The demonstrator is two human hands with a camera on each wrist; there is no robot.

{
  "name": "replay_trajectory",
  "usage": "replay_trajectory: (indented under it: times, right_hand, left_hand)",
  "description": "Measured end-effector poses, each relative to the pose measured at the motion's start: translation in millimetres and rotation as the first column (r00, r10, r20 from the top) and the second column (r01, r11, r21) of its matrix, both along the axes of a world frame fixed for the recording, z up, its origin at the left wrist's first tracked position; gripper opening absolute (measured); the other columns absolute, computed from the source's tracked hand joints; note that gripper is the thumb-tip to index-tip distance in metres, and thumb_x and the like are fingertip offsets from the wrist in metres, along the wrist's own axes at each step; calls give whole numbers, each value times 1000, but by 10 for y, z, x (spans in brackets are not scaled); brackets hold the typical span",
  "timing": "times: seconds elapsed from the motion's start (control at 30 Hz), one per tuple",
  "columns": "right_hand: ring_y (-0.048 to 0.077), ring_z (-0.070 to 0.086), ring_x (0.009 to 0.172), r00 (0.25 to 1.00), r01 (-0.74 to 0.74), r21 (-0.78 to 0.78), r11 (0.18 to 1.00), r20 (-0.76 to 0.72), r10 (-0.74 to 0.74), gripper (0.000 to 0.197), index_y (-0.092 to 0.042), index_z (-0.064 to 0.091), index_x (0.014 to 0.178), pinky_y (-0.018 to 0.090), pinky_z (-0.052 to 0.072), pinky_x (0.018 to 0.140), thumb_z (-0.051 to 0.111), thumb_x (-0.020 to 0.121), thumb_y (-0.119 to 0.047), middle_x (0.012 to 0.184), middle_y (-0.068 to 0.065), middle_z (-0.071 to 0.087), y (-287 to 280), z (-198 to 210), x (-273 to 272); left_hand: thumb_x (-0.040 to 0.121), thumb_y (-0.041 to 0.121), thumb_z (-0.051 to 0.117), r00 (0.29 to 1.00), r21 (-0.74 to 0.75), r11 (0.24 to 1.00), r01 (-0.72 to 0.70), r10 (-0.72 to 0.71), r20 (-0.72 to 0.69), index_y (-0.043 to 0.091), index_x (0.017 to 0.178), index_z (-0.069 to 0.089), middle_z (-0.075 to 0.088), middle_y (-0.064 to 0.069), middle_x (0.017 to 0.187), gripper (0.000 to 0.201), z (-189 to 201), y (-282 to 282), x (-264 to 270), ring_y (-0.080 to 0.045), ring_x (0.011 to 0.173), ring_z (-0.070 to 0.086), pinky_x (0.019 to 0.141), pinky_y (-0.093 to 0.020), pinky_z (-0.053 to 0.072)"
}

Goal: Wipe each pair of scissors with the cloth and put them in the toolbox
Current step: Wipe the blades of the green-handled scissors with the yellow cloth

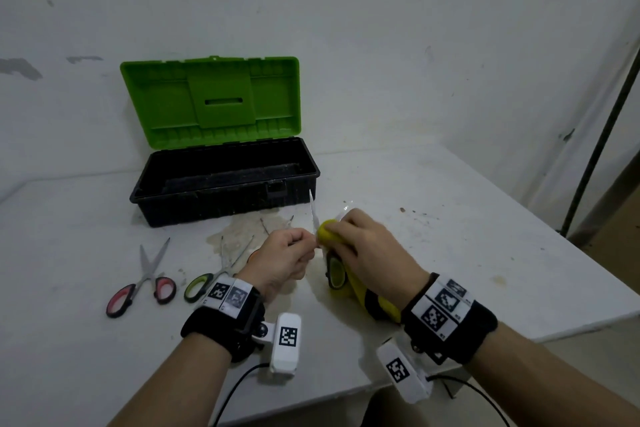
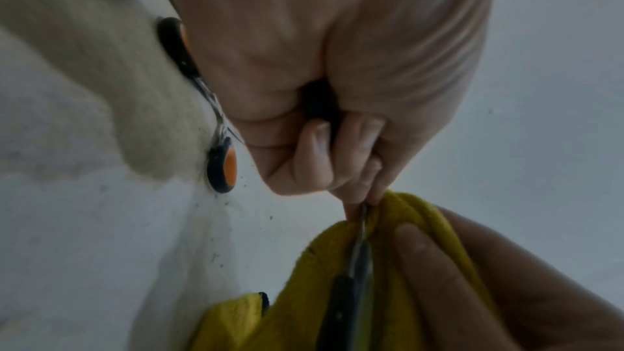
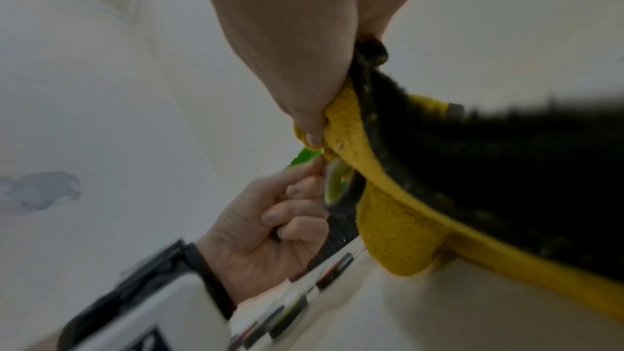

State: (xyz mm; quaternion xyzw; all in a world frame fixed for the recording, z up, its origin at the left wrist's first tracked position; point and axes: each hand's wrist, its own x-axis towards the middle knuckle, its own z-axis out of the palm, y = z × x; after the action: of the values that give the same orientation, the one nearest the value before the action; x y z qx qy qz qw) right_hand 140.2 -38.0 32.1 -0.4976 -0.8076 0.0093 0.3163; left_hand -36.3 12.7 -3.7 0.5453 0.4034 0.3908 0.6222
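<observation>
Both hands (image 1: pixel 282 258) grip scissors (image 1: pixel 335 272) w/ yellow cloth (image 1: pixel 367 295) wrapped round.

White table (image 1: pixel 433 191) with worn surface; brownish dried stain (image 1: pixel 242 230) on it, just before black box. Small dark specks (image 1: pixel 415 213) scattered on right part of table. Behind table, white wall (image 1: pixel 381 28) with grey patches (image 1: pixel 20 68) of flaked paint at left. Dark thin pole (image 1: pixel 602 135) leans at far right edge. Black cables (image 1: pixel 239 388) run over near table edge. Table also visible in left wrist view (image 2: pixel 84 223), blurred.
</observation>
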Motion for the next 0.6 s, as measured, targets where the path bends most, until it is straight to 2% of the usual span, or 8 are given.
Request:
replay_trajectory:
  times: [0.07, 0.17, 0.27, 0.37, 0.47, 0.53, 0.6]
  right_hand:
    - [18, 55, 77, 999, -4, -14, 1000, 47, 5, 16, -15, 67, 110, 30, 50, 67, 59, 96, -19, 99, 2, 52, 15, -76, -17]
    - [22, 55, 75, 997, 75, -21, 997, 19, -75, 15, -15, 67, 108, 36, 51, 67, 58, 96, -16, 98, 4, 51, 88, -73, 33]
    - [21, 55, 78, 984, 168, -47, 985, -50, -170, 18, -16, 69, 109, 33, 49, 72, 55, 97, -17, 99, 4, 52, 188, 13, 131]
    - [21, 54, 79, 966, 237, -30, 971, -98, -238, 20, -12, 67, 111, 33, 49, 73, 54, 99, -21, 99, 3, 50, 216, 128, 209]
    - [19, 53, 74, 990, 127, 12, 992, -57, -127, 18, -12, 65, 108, 27, 47, 67, 55, 99, -23, 98, 1, 48, 107, 160, 104]
    - [17, 52, 72, 997, 42, -41, 998, 65, -40, 15, -12, 64, 106, 25, 46, 66, 55, 99, -21, 99, 1, 48, 25, 94, -11]
    - [17, 49, 71, 986, 30, -80, 996, 167, -17, 12, -11, 62, 106, 24, 44, 65, 55, 98, -17, 100, 2, 47, 17, -6, -63]
  left_hand:
    - [101, 8, 52, 1000, 19, 1000, 12, -12, -14, 1, 84, 57, 40, 5, 50, 20, 11, -11, 4, -9, 43, 26, 41, -19, 20]
    - [101, 11, 55, 999, 62, 998, 19, -16, -47, -1, 86, 58, 40, 5, 49, 19, 15, -25, -8, -9, 42, 26, 41, -19, 21]
    - [100, 10, 56, 997, 77, 997, 11, -6, -71, -1, 85, 59, 40, 6, 49, 19, 1, -24, -30, -9, 42, 27, 42, -19, 22]
    - [100, 10, 56, 998, 43, 999, 4, -1, -67, -3, 90, 62, 42, 4, 51, 18, -27, -13, -43, -8, 42, 28, 41, -19, 23]
    - [101, 13, 56, 997, 42, 999, -5, 8, -83, -2, 91, 63, 42, 1, 55, 19, -47, 6, -49, -8, 43, 30, 42, -21, 24]
    - [99, 15, 59, 993, 74, 997, 6, 3, -115, 5, 83, 63, 44, 0, 56, 19, -50, 5, -45, -10, 45, 31, 44, -23, 24]
    - [98, 14, 60, 987, 126, 991, 38, -17, -162, 13, 75, 63, 46, 1, 58, 23, -49, -1, -49, -11, 48, 34, 46, -24, 27]
